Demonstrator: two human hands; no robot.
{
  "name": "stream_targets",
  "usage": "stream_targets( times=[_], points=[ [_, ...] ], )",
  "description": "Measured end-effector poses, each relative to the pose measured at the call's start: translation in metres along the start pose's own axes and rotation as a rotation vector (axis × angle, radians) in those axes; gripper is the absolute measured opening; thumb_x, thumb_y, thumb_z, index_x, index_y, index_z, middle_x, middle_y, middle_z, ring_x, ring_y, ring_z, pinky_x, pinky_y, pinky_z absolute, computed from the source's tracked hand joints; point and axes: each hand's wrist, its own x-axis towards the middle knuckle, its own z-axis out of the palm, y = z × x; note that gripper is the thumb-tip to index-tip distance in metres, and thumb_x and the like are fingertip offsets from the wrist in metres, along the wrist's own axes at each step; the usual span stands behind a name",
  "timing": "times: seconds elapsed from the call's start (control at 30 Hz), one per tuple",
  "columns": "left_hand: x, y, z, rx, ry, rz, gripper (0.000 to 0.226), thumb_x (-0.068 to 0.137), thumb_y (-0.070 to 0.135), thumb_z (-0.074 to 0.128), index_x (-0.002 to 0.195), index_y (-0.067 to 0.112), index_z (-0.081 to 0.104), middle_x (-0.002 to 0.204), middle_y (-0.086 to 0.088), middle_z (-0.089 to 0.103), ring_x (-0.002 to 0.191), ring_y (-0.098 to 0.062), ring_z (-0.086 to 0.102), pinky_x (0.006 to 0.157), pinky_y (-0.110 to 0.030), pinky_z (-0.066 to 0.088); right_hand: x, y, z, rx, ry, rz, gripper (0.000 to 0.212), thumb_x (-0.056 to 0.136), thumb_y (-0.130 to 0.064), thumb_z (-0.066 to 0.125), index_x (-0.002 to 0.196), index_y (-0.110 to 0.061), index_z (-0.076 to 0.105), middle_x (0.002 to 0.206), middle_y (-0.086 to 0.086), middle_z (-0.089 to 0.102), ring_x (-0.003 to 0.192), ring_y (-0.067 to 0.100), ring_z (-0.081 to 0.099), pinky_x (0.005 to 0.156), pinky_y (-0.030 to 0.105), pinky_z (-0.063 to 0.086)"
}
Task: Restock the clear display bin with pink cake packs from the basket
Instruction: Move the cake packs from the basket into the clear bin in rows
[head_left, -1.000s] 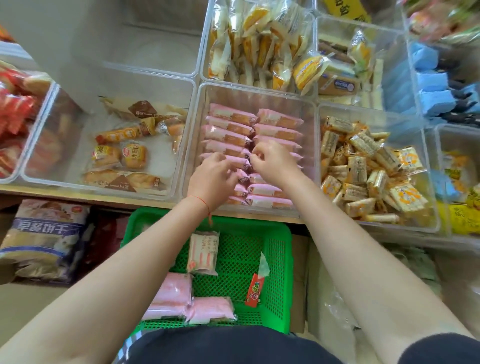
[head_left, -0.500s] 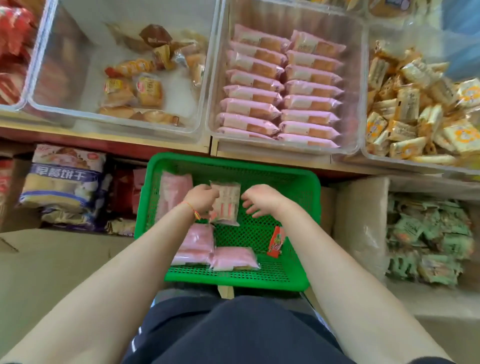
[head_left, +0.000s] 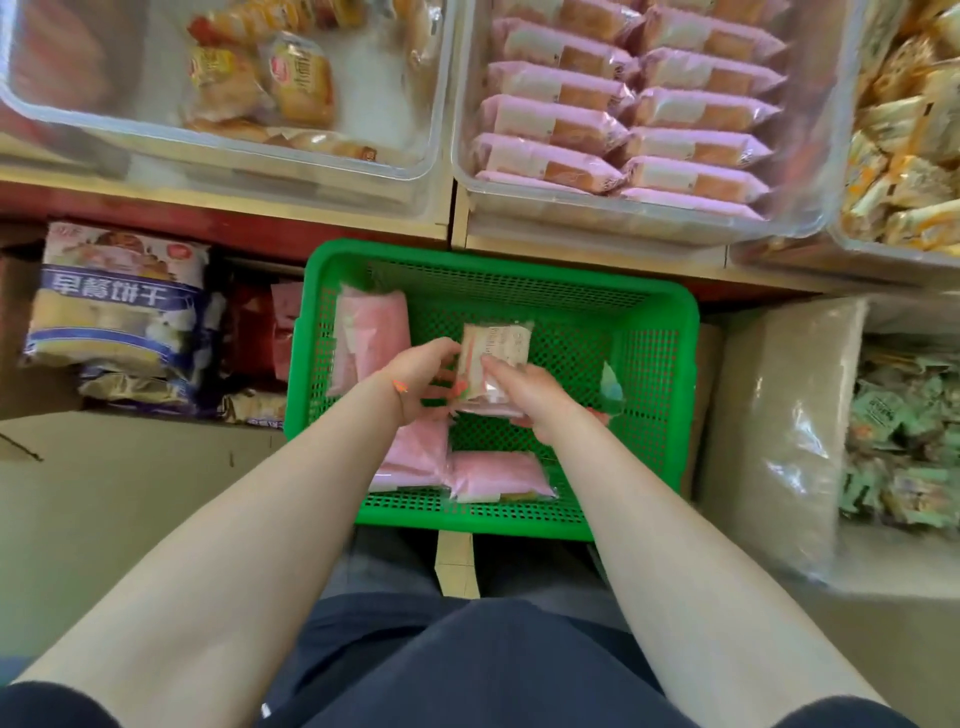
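1. Between the two hands, head view: a cake pack (head_left: 496, 358) is held upright over the middle of the green basket (head_left: 670, 312). The left hand (head_left: 421, 379) grips its left edge with curled fingers; the right hand (head_left: 530, 392) closes on its lower right side. Holding it from both sides likely squares the pack for lifting.
2. Just left of the left hand, a pink pack (head_left: 370, 338) leans against the basket's left wall. Nearer the body than both hands, two more pink packs (head_left: 496, 475) lie flat on the mesh floor, so stock remains to be moved.
3. Beyond the hands, up on the shelf, the clear display bin (head_left: 800, 218) holds two neat columns of pink cake packs (head_left: 550, 124), overlapped so each label shows.
4. Right of the right hand, a small red and green packet (head_left: 610, 387) stands against the mesh. It appears unrelated to the task.
5. Judged stage: a pickup in progress, with transfer to the bin not yet made.
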Motion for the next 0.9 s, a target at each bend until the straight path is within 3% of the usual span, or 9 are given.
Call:
stream_targets(
  times=[0.07, 0.13, 0.2, 0.33, 0.47, 0.57, 0.63, 0.77, 0.9],
  points=[
    [-0.010, 0.002, -0.001, 0.064, -0.078, 0.017, 0.028, 0.093, 0.041, 0.051, 0.085, 0.018, 0.064, 0.071, -0.001, 0.062, 0.062, -0.015, 0.058, 0.066, -0.029, 0.044, -0.012, -0.004, -0.011, 0.053, -0.118, 0.014, 0.025, 0.092, -0.028, 0.068, 0.114, -0.019, 0.062, 0.106, 0.006, 0.075, 0.087, 0.023, 0.072, 0.082, 0.038, 0.056],
    [-0.020, 0.005, -0.003, 0.079, -0.094, 0.098, 0.034, 0.090, 0.048, 0.057, 0.094, 0.016, 0.066, 0.081, -0.002, 0.066, 0.074, -0.017, 0.062, 0.074, -0.033, 0.047, -0.028, -0.013, -0.029, 0.025, -0.265, 0.007, 0.032, 0.090, -0.013, 0.070, 0.121, -0.014, 0.060, 0.107, 0.010, 0.075, 0.089, 0.029, 0.073, 0.075, 0.040, 0.060],
    [-0.034, 0.014, -0.005, 0.035, -0.118, 0.210, 0.035, 0.090, 0.043, 0.062, 0.109, 0.014, 0.066, 0.098, -0.004, 0.069, 0.093, -0.020, 0.063, 0.083, -0.034, 0.049, -0.051, -0.031, -0.049, -0.112, -0.426, -0.032, 0.034, 0.091, -0.010, 0.068, 0.123, -0.016, 0.059, 0.111, 0.009, 0.073, 0.093, 0.028, 0.072, 0.068, 0.035, 0.061],
    [-0.082, 0.049, -0.005, 0.050, -0.295, 0.404, 0.035, 0.079, 0.027, 0.072, 0.113, 0.017, 0.068, 0.105, -0.004, 0.072, 0.098, -0.018, 0.065, 0.087, -0.034, 0.049, -0.102, -0.081, -0.084, -0.341, -0.547, -0.166, 0.042, 0.089, -0.015, 0.071, 0.128, -0.018, 0.056, 0.116, 0.008, 0.072, 0.100, 0.028, 0.070, 0.063, 0.028, 0.057],
    [-0.130, 0.096, 0.001, 0.150, -0.299, 0.554, 0.035, 0.079, 0.028, 0.071, 0.111, 0.015, 0.068, 0.098, -0.001, 0.072, 0.086, -0.008, 0.065, 0.071, -0.022, 0.050, -0.153, -0.138, -0.113, -0.307, -0.452, -0.366, 0.042, 0.088, -0.019, 0.072, 0.127, -0.012, 0.057, 0.111, 0.011, 0.072, 0.092, 0.026, 0.070, 0.060, 0.028, 0.056],
    [-0.154, 0.129, 0.009, -0.005, -0.228, 0.688, 0.017, 0.090, 0.019, 0.066, 0.106, 0.014, 0.067, 0.090, 0.000, 0.069, 0.077, -0.009, 0.064, 0.063, -0.021, 0.047, -0.175, -0.169, -0.130, -0.135, -0.271, -0.530, 0.049, 0.084, -0.027, 0.075, 0.126, -0.008, 0.059, 0.107, 0.011, 0.073, 0.085, 0.022, 0.070, 0.058, 0.027, 0.057],
    [-0.163, 0.147, 0.015, -0.094, -0.190, 0.753, 0.017, 0.092, 0.017, 0.062, 0.109, 0.015, 0.065, 0.092, 0.000, 0.069, 0.077, -0.009, 0.065, 0.061, -0.020, 0.049, -0.178, -0.183, -0.138, 0.075, -0.178, -0.609, 0.049, 0.084, -0.028, 0.074, 0.126, -0.005, 0.059, 0.106, 0.010, 0.073, 0.086, 0.023, 0.070, 0.063, 0.030, 0.059],
    [-0.171, 0.172, 0.029, -0.028, -0.130, 0.763, 0.031, 0.090, 0.016, 0.066, 0.119, 0.005, 0.061, 0.105, -0.011, 0.072, 0.087, -0.020, 0.070, 0.069, -0.027, 0.055, -0.168, -0.198, -0.136, 0.198, -0.149, -0.588, 0.062, 0.079, -0.029, 0.081, 0.131, -0.006, 0.056, 0.118, 0.011, 0.071, 0.103, 0.024, 0.070, 0.069, 0.038, 0.061],
    [-0.156, 0.195, 0.039, 0.028, 0.106, 0.744, 0.033, 0.091, 0.016, 0.063, 0.123, 0.006, 0.060, 0.107, -0.013, 0.069, 0.087, -0.023, 0.067, 0.063, -0.029, 0.054, -0.142, -0.212, -0.129, 0.271, 0.001, -0.582, 0.046, 0.090, -0.021, 0.071, 0.130, -0.004, 0.055, 0.119, 0.015, 0.069, 0.098, 0.025, 0.068, 0.058, 0.033, 0.058]
  ],
)
